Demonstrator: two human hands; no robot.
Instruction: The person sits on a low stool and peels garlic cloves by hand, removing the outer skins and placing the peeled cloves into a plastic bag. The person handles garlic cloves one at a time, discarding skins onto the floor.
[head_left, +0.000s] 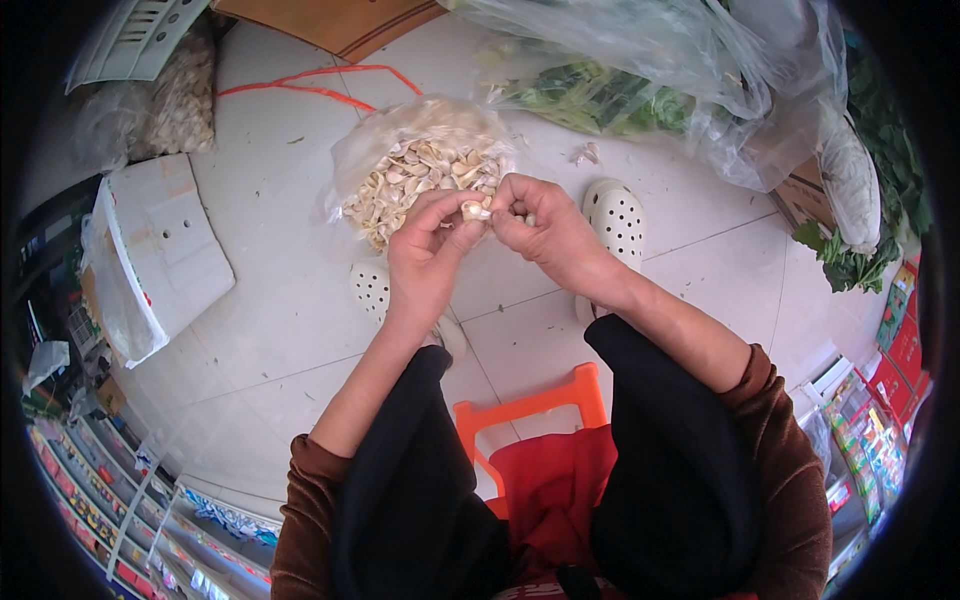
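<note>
Between my two hands is a pale garlic clove (474, 211), above a clear plastic bag (442, 120) on the floor. My left hand (429, 238) pinches the clove between thumb and fingers. The curled fingers of my right hand (541, 229) meet its right end at the fingertips. Something small and pale, perhaps another clove, shows in the bend of the right fingers. Many loose garlic cloves (420, 176) fill the opened bag, their skins whitish to pinkish. My hands hide the near right part of the pile.
White perforated clogs (615, 217) flank the bag. A foam box (176, 247) and another bag of garlic (180, 112) stand left. Bagged leafy greens (600, 97) and a wrapped pale vegetable (851, 184) lie right. An orange stool (525, 409) shows between my legs; red cord (322, 73) crosses the floor.
</note>
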